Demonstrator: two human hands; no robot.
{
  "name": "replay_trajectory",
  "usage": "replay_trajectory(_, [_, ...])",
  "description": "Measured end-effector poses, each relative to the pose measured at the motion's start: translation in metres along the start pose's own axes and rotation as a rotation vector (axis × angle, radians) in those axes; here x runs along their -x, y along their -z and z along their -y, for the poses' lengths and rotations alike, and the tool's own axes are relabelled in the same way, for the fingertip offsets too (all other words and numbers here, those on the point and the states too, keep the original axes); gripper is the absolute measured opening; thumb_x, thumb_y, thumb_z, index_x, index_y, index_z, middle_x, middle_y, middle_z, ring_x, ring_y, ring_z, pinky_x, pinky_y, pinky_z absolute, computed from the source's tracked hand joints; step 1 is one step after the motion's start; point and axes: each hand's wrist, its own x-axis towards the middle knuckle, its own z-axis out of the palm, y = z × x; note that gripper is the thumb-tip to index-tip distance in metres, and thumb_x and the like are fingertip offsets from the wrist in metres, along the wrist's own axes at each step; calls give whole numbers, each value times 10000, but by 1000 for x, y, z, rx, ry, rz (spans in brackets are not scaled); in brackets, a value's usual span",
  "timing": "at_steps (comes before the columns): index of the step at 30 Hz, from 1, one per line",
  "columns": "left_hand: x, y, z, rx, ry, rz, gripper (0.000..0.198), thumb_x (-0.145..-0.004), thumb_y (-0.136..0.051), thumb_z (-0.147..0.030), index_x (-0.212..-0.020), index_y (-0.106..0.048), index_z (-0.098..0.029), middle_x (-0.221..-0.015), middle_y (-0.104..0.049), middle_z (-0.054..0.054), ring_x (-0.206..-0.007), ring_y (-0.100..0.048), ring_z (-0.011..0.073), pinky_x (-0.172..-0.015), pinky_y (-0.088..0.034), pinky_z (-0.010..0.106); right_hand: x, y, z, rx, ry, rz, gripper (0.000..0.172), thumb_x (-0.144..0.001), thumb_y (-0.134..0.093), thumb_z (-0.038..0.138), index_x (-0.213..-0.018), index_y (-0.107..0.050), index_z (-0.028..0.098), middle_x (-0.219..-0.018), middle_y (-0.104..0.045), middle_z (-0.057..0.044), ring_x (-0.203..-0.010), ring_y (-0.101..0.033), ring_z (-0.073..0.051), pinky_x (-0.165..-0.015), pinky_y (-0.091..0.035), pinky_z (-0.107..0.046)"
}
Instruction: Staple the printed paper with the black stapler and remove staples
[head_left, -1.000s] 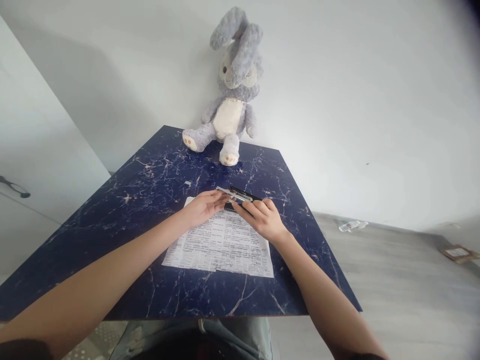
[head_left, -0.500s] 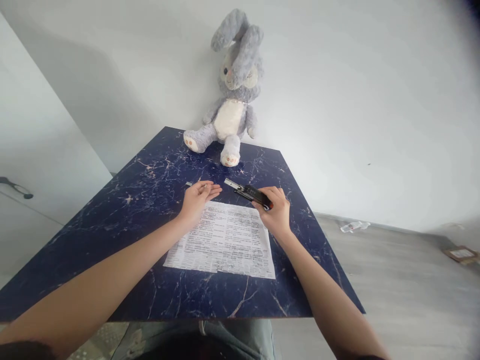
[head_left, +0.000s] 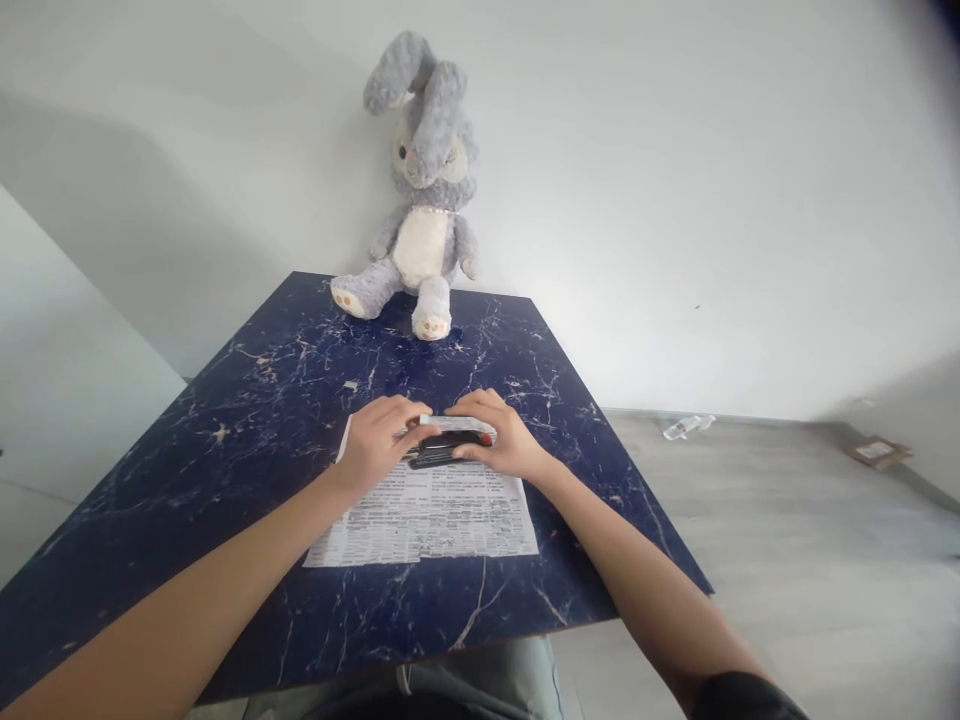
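A black stapler (head_left: 450, 442) with an orange-red spot at its right end is between my two hands, above the upper part of a printed sheet of paper (head_left: 442, 510). Its pale metal strip shows along the far side, by my fingertips. My right hand (head_left: 499, 435) is closed around the stapler's right end. Pinched on the other end is my left hand (head_left: 382, 440), its thumb and fingers bent; whether a staple is between them I cannot make out. A small silvery piece (head_left: 350, 384), perhaps staples, lies on the table beyond my left hand.
The dark blue marbled table (head_left: 255, 400) narrows toward the wall. A grey plush rabbit (head_left: 424, 245) sits at its far edge. On the floor to the right lie a clear plastic item (head_left: 686, 428) and a brown cardboard piece (head_left: 879, 452).
My hands have come together on the stapler, which moved left and nearer, over the paper. Its metal strip stuck out toward my left hand before. The view has shifted to the right.
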Motion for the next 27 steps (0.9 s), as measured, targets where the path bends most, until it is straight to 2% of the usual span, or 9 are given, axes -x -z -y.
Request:
replay_trajectory(2, [2, -1, -1, -41, -144, 62, 132, -930, -756, -335, -1026, -741, -245, -782, -700, 10, -667, -635, 152, -654, -490, 292, -1, 3, 7, -84, 16, -89, 499, -907, -741, 554, -1285, -671, 237, -1202, -698, -103, -1089, -622, -263, -985, -489, -461])
replay_trajectory(4, [3, -1, -1, -79, -210, 102, 154, -927, -757, -307, -1075, -746, -265, -758, -679, 3, -644, -613, 153, -631, -465, 302, -1, 2, 15, -166, 24, -107, 464, -914, -729, 559, -1248, -686, 240, -1168, -720, -93, -1031, -640, -246, -960, -510, -449])
replay_trajectory(6, [3, 0, -3, -86, -204, 148, 170, -937, -740, -285, -1107, -749, -286, -754, -676, 1, -632, -601, 154, -621, -452, 309, -2, -1, 22, -211, 14, -106, 436, -881, -769, 550, -1175, -713, 233, -1093, -739, -86, -950, -648, -233, -911, -530, -431])
replay_trajectory(10, [2, 1, -8, 7, -122, 215, 115, -942, -731, -305, -1049, -773, -303, -756, -688, 6, -634, -610, 157, -612, -464, 305, -3, -9, 30, -262, -31, -120, 325, -870, -807, 485, -1046, -739, 220, -952, -725, -64, -850, -631, -204, -786, -538, -368])
replay_trajectory(15, [4, -1, -10, 71, -61, 260, 106, -956, -710, -327, -1021, -791, -303, -746, -688, 12, -635, -617, 158, -628, -509, 308, -3, -8, 28, -314, -85, -82, 275, -894, -786, 456, -1022, -745, 216, -938, -702, -68, -828, -612, -194, -722, -517, -341])
replay_trajectory(19, [6, -2, -9, 110, -115, 256, 158, -959, -703, -277, -1088, -787, -312, -737, -680, 3, -628, -613, 154, -622, -511, 307, -4, -4, 26, -417, -98, -10, 269, -886, -794, 453, -983, -760, 204, -886, -671, -50, -758, -574, -166, -670, -487, -313])
replay_trajectory(24, [4, 2, -11, 148, -120, 267, 163, -952, -711, -269, -1078, -798, -326, -737, -686, -4, -629, -619, 147, -646, -533, 308, -5, 3, 29, -456, -108, 44, 244, -929, -755, 438, -1035, -792, 221, -851, -717, -48, -779, -579, -177, -736, -490, -337])
replay_trajectory(27, [3, 4, -12, 107, -165, 279, 191, -979, -668, -257, -1098, -796, -336, -734, -690, -3, -626, -617, 144, -635, -533, 301, -5, 8, 30, -485, -140, 81, 261, -931, -749, 451, -1044, -798, 220, -829, -713, -39, -705, -542, -156, -680, -468, -318])
